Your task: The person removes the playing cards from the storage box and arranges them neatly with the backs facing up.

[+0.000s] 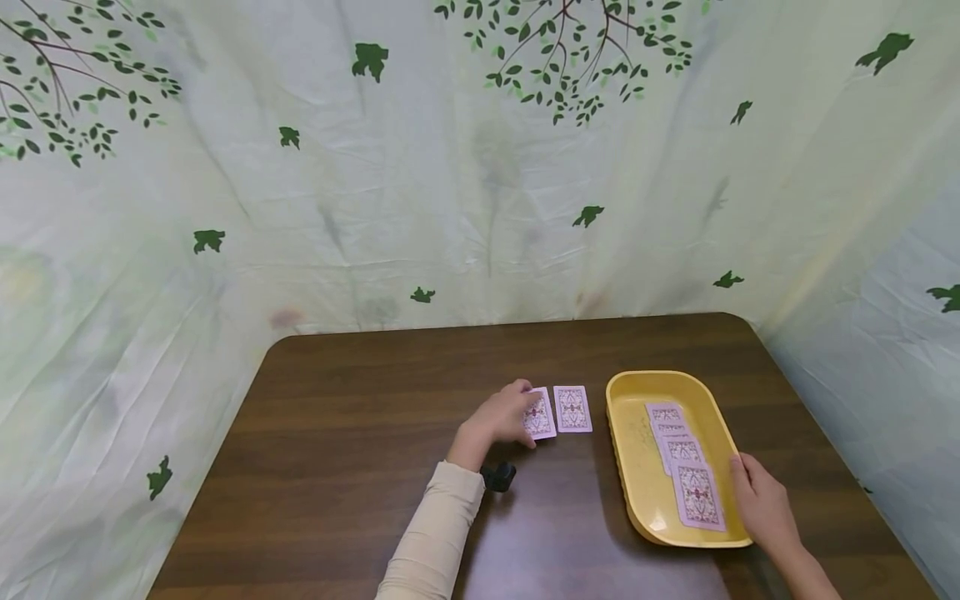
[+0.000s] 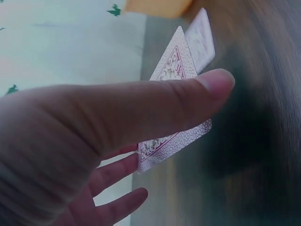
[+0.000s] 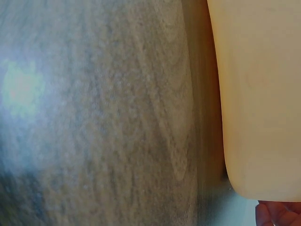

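Note:
My left hand [image 1: 501,417] holds a playing card [image 1: 539,414] with a red patterned back, fingers by its far edge and thumb by its near edge. In the left wrist view the thumb [image 2: 188,96] crosses in front of this card [image 2: 181,134], partly hiding it. A second card [image 1: 573,408] lies face down just to its right. My right hand [image 1: 767,502] grips the right rim of a yellow tray [image 1: 637,487], its thumb on top. Several overlapping cards [image 1: 699,497] lie face down in a slanted row inside the tray.
The brown wooden table [image 1: 337,467] has its back edge against a pale curtain [image 1: 465,192] printed with leaves. A black device [image 1: 498,477] sits at the left wrist. In the right wrist view the tray's outer side [image 3: 263,103] fills the right part.

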The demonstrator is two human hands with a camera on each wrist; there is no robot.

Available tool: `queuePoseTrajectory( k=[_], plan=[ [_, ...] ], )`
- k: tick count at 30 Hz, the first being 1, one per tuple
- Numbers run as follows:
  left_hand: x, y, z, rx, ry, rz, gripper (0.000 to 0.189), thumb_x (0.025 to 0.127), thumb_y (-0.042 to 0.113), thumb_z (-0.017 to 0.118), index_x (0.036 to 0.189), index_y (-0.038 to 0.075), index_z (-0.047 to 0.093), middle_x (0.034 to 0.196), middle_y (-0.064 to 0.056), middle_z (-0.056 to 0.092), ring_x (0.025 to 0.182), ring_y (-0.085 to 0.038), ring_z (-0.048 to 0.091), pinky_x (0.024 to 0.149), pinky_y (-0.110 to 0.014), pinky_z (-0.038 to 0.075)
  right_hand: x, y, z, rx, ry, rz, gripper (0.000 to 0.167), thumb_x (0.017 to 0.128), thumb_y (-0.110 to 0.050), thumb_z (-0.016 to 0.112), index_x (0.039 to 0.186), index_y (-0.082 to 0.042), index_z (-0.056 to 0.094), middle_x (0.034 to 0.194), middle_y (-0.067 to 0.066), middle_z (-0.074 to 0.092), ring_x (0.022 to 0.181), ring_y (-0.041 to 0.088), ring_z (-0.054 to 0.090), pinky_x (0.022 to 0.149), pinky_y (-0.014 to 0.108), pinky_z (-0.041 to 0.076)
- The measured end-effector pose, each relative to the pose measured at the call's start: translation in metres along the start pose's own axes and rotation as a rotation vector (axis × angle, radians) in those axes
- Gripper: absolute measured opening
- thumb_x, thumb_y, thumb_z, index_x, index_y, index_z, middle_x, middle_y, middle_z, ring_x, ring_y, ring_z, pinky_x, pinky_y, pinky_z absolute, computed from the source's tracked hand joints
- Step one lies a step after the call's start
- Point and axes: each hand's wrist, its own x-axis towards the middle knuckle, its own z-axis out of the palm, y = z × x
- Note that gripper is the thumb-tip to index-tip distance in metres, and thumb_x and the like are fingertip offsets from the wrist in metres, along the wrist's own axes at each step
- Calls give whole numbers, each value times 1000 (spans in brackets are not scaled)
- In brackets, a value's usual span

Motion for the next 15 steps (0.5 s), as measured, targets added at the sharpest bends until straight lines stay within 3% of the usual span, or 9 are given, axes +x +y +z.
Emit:
queuePoseTrajectory(
  k=[7,15],
  plan=[
    [3,-12,5,0,-33,-15,69,59,30,87,118,8,59,117,-10,48,96,-23,51,82,-32,43,0,-1,-1,10,-7,10,46,101,-27,26,118,10,46,93,28,55,77,34,52,66,48,41],
    [6,-19,10,23,-72,-10,69,61,30,86,121,8,58,117,-10,48,97,-23,51,82,-32,43,2,0,-1,6,-4,3,44,101,-25,27,119,11,45,96,30,55,79,36,52,68,49,40]
  ],
)
